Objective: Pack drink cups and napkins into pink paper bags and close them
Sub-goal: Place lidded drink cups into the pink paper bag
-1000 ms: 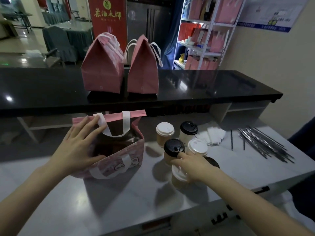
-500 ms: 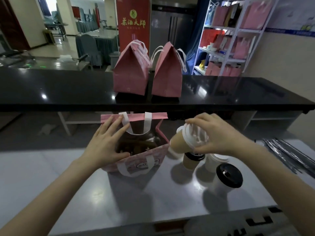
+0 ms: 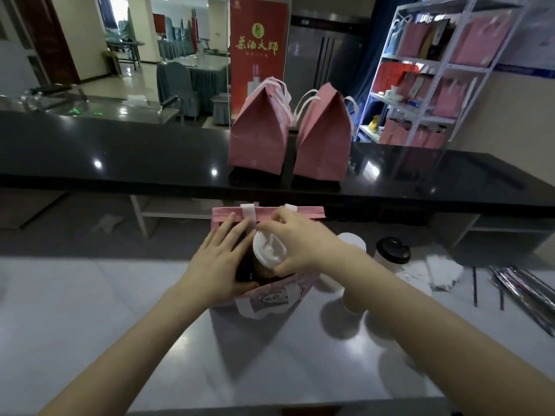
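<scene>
Head view, against a second ago: cup (image 3: 268,250) lifted out of the cluster on the right, carried left, and now tipped into the mouth of the open bag (image 3: 270,298). Base already below the rim, white lid still above it and leaning toward the near side. Held by the right hand (image 3: 295,241), fingers and thumb curled round the lid edge. Left hand (image 3: 216,262) kept where it was on the bag's left wall, fingers straight and spread, pressing rather than grasping, thumb at the near edge. Bag itself unmoved on the table (image 3: 120,325), handles flopped outward. Too dark inside to tell what else sits there.

For the task, judging from this: loading of the third bag under way, not finished. Cup yet to be righted, lowered to the bottom and released. Risk of a snag or a spill while tilted, so worth easing upright before letting go. Spare cups (image 3: 393,250) waiting just right of the bag, napkins (image 3: 444,270) farther right, neither packed yet. Two closed bags (image 3: 258,130) already standing on the far counter (image 3: 120,154). Folding shut still ahead.
</scene>
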